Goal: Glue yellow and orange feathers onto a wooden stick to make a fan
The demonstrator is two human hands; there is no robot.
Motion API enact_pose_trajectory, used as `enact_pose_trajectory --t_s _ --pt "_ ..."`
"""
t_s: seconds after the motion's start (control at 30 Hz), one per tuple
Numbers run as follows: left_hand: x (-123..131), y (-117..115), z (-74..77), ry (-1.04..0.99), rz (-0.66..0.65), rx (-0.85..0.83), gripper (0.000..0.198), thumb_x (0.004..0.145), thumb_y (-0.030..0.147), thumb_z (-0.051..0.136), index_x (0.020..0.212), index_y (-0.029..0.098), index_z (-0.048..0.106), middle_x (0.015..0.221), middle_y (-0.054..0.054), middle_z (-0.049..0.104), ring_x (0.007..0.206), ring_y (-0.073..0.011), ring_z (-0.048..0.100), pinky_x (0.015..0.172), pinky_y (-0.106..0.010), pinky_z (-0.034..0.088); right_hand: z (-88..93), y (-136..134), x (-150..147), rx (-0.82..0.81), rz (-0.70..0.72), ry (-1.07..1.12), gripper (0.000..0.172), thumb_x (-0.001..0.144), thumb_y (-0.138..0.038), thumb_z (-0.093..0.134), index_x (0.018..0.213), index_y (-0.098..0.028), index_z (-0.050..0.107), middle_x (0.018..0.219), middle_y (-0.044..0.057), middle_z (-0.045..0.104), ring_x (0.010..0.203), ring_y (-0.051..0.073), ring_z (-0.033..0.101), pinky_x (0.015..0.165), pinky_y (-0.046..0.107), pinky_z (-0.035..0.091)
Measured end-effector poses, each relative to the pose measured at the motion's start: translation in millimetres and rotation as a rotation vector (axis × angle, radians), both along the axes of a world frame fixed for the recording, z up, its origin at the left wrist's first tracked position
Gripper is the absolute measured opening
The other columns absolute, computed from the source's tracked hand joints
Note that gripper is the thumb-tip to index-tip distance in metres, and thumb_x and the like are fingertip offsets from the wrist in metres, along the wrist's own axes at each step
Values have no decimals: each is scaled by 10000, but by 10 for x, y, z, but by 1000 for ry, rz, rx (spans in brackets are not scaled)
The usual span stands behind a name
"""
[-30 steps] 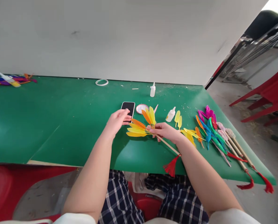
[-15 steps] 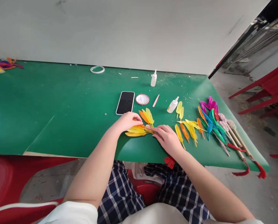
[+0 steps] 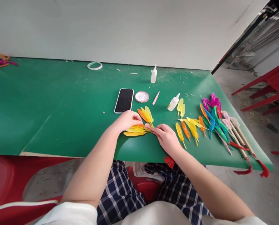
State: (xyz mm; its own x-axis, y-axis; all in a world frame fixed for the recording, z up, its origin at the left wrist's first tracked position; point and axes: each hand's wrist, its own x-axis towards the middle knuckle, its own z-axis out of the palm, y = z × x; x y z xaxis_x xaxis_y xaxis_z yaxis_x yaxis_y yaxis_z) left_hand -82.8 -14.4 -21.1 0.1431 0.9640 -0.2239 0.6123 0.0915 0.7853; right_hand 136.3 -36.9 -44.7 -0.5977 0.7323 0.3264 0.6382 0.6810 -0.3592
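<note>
A fan of yellow and orange feathers lies on the green table, fixed to a wooden stick with a red tassel hanging past the front edge. My left hand rests curled on the feathers on the fan's left side. My right hand lies over the stick, fingertips pinched at the base of the feathers. Most of the stick is hidden under that hand.
A black phone, a round dish, a pink stick and two small glue bottles lie beyond. Loose coloured feathers and tasselled sticks are at the right. A white ring lies far back. Red chairs stand right.
The feather fan came down from a raised hold onto the table. My left hand moved from the phone onto the feathers; my right hand now presses over the stick.
</note>
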Motion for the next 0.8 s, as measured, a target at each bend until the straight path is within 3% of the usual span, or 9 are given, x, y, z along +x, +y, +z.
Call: enact_pose_trajectory --t_s 0.43,0.6,0.8 --pt "29 -17 37 2 4 -9 209 652 371 619 706 173 662 753 -35 686 738 -191 624 712 -299 466 22 -5 -9 -19 -35 -20 320 892 -253 380 1123 -262 601 736 46 529 667 142 480 643 253 410" --pt "23 -21 63 -7 -1 -6 196 656 362 619 699 176 661 754 -26 689 716 -177 624 737 -295 464 17 -12 -2 -35 -59 -1 307 892 -279 382 1079 -208 615 723 47 538 695 153 505 667 259 411" --pt "1 -27 154 5 -119 -77 225 658 375 615 768 191 683 818 -28 695 778 -193 626 725 -276 461 11 -8 -2 -57 -65 18 277 891 -287 387 1039 -213 609 743 48 564 729 160 527 685 266 412"
